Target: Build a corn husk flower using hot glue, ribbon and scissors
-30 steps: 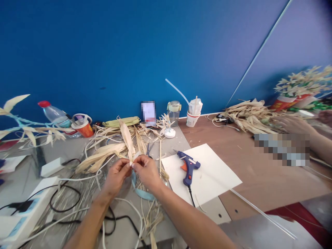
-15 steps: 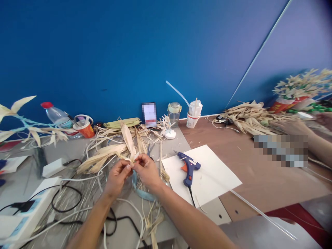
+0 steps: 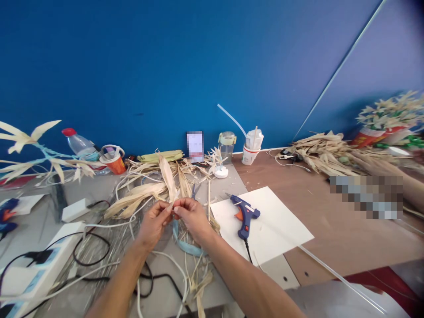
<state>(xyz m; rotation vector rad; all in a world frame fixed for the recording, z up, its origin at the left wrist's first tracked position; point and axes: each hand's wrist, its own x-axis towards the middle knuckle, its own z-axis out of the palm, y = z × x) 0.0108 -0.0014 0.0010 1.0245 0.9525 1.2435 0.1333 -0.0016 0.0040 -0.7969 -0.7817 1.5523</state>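
Observation:
My left hand [image 3: 153, 223] and my right hand [image 3: 192, 216] meet above the grey table, fingertips pinched together on the base of a pale dried corn husk leaf [image 3: 168, 177] that stands upright between them. A light blue ribbon strip [image 3: 185, 245] hangs under my right hand. More loose husk leaves [image 3: 137, 196] lie just behind my hands. A blue glue gun [image 3: 245, 212] rests on a white sheet [image 3: 268, 225] to the right of my right hand.
Black and white cables [image 3: 92, 251] and a power strip [image 3: 39, 269] lie at the left. A water bottle [image 3: 79, 143], cups [image 3: 114, 162] and a jar [image 3: 226, 143] stand along the blue wall. A husk pile [image 3: 324, 152] and another person's arm [image 3: 397, 176] are at right.
The view has shifted slightly, so everything sits a little further right. My hands stay pinched on the husk leaf, fingers closing a bit tighter together.

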